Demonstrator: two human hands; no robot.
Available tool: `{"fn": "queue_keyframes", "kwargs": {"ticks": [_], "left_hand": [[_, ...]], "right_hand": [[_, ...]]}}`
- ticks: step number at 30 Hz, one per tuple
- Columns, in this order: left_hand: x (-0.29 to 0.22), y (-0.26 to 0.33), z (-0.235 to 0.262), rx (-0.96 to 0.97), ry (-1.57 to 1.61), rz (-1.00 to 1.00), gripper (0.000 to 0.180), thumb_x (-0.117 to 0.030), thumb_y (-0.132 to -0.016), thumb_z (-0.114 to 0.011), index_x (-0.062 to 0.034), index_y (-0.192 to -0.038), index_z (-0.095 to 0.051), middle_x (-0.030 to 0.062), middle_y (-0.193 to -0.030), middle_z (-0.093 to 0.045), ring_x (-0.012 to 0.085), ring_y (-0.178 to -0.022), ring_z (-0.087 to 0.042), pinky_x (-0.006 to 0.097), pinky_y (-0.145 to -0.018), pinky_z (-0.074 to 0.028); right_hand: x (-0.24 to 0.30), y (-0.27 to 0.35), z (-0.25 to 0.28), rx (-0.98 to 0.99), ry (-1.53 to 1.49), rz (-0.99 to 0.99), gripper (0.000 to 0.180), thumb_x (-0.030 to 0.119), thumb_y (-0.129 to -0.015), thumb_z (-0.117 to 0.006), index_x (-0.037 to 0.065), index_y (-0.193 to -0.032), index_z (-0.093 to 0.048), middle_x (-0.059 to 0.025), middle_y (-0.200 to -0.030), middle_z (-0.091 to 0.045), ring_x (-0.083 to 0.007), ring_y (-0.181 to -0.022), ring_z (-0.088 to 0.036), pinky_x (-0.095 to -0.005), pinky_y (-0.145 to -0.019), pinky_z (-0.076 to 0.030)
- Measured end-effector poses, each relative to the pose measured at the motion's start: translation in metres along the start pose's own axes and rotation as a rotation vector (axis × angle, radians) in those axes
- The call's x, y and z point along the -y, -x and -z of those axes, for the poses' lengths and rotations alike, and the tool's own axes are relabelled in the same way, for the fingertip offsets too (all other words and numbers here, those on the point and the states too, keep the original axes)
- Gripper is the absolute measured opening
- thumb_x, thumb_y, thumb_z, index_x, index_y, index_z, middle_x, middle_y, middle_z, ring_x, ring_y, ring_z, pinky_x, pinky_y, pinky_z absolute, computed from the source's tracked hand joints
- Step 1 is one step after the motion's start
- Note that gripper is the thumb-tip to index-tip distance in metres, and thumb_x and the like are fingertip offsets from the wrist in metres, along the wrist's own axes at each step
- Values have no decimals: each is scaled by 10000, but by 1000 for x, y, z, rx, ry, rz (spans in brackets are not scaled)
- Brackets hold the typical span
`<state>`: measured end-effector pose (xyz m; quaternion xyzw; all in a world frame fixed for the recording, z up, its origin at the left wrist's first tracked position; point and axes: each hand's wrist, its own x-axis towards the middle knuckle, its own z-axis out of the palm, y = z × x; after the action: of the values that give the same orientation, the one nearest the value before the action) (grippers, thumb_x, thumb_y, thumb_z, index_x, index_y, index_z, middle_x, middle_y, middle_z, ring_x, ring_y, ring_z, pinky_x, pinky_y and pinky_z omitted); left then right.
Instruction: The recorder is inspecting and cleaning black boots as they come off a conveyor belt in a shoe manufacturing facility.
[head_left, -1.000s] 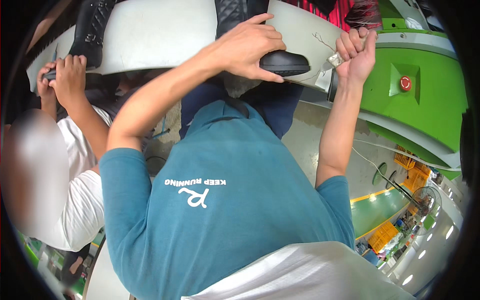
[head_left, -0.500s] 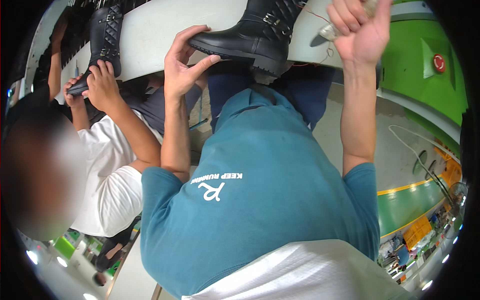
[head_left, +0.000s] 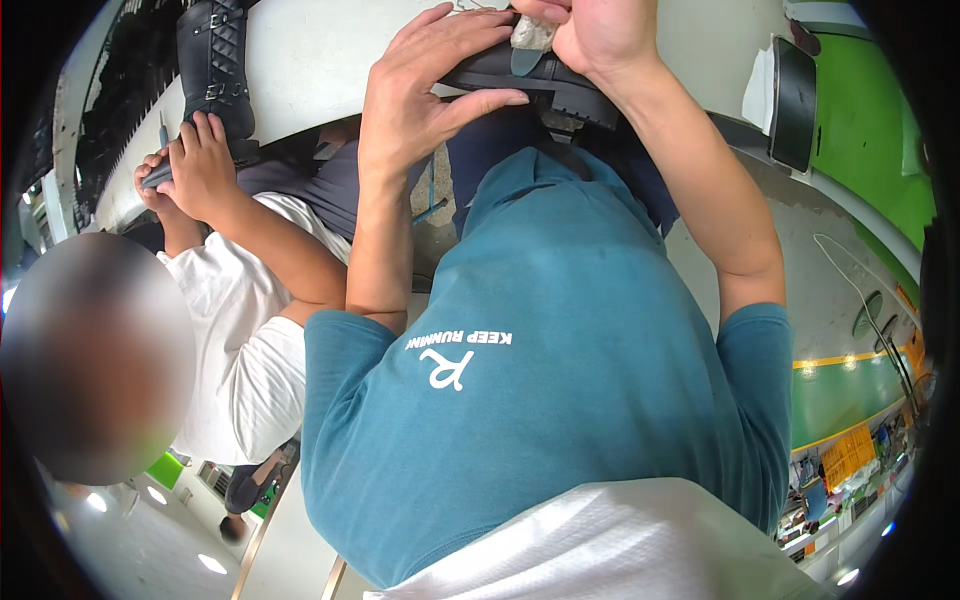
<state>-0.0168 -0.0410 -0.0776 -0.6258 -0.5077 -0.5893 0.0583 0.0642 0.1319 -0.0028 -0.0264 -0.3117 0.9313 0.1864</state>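
Observation:
A black boot (head_left: pixel 488 70) lies across the white worktop in front of me, its toe to the left and its lugged sole facing me. My left hand (head_left: pixel 420 85) grips the toe end, fingers over the upper and thumb along the sole's edge. My right hand (head_left: pixel 603 32) is closed around a tool whose handle has a rough whitish wrapping (head_left: pixel 533 34). The tool's flat, rounded dark-grey blade (head_left: pixel 526 61) lies over the boot near the sole edge; whether it touches cannot be told. The boot's shaft is hidden behind my right hand.
To my left, a co-worker's hands (head_left: pixel 195 165) hold another black buckled boot (head_left: pixel 215 65) and a thin pointed tool. A black flat rectangular object (head_left: pixel 793 108) and white paper (head_left: pixel 760 84) sit at the worktop's right edge, beside a green machine surface (head_left: pixel 868 130).
My right hand has come down and left from the upper right, bringing the tool onto the boot. My left hand has shifted right, its fingers now over the toe.

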Motion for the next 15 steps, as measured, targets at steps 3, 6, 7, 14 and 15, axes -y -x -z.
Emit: {"fn": "queue_keyframes", "kwargs": {"ticks": [3,6,7,14,15], "left_hand": [[8,9,3,-6,-79,-31,636,-275,-722,-959,-40,-1270,-737,147,-1276,-749,350,-1246,-689,529,-1162,-446],[8,7,-2,-50,-69,-26,623,-284,-718,-962,-37,-1244,-739,153,-1230,-757,353,-1214,-699,530,-1142,-462],[6,8,-1,-51,-68,-22,623,-284,-718,-962,-37,-1244,-739,153,-1230,-757,353,-1214,-699,530,-1142,-462],[-44,-33,17,485,-525,483,559,-284,-717,-959,-34,-1172,-751,153,-1126,-770,345,-1109,-736,541,-1129,-474],[-45,-31,15,344,-401,495,540,-280,-721,-956,-36,-1159,-758,150,-1111,-775,337,-1098,-743,545,-1132,-472]], "right_hand": [[-7,2,-1,-15,28,21,550,593,-1132,-382,164,-788,-394,69,-599,-258,-53,-449,-205,-243,-398,-176],[-12,4,-6,-37,74,83,548,582,-1137,-374,166,-780,-381,67,-592,-270,-56,-443,-212,-245,-395,-181],[-15,3,-8,-43,66,80,543,581,-1137,-377,169,-784,-382,69,-591,-270,-56,-443,-212,-244,-395,-183],[-25,-17,3,-76,-10,-93,504,565,-1135,-409,179,-811,-403,79,-606,-285,-51,-459,-224,-243,-409,-185],[-22,-21,7,-39,-21,-174,502,565,-1133,-416,181,-811,-403,80,-606,-281,-49,-460,-223,-238,-413,-184]]}}
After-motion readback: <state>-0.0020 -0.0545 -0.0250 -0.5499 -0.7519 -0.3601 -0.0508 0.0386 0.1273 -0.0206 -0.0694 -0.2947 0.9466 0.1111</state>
